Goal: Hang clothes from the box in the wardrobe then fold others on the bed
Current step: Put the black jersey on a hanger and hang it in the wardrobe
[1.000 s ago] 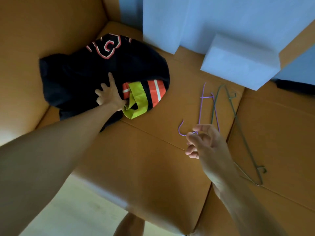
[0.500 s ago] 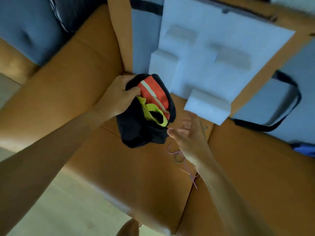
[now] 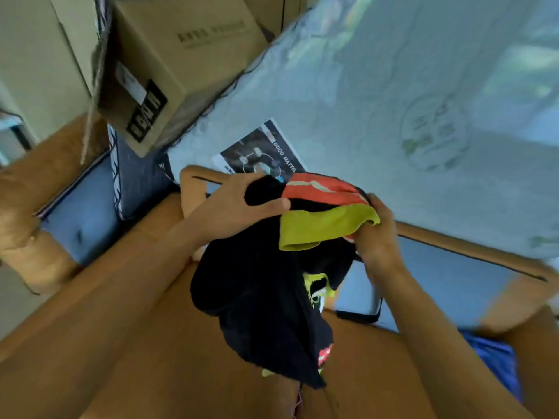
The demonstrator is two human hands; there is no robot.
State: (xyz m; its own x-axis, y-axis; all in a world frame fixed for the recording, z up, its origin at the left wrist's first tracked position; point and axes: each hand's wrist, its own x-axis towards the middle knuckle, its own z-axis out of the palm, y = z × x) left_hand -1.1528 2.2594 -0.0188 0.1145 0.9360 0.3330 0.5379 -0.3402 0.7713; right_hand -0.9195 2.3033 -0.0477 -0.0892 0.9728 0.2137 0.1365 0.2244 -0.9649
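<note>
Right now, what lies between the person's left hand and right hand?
In the head view, the black garment fills that gap: its orange band above its yellow-green band. The left hand and the right hand both grip it.

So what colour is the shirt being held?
The shirt is mostly black, with an orange band and a yellow-green band; head view.

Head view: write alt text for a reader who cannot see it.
The left hand and right hand grip the top of a black garment with orange and yellow trim, held above a cardboard box. A pale mattress lies behind.
</note>
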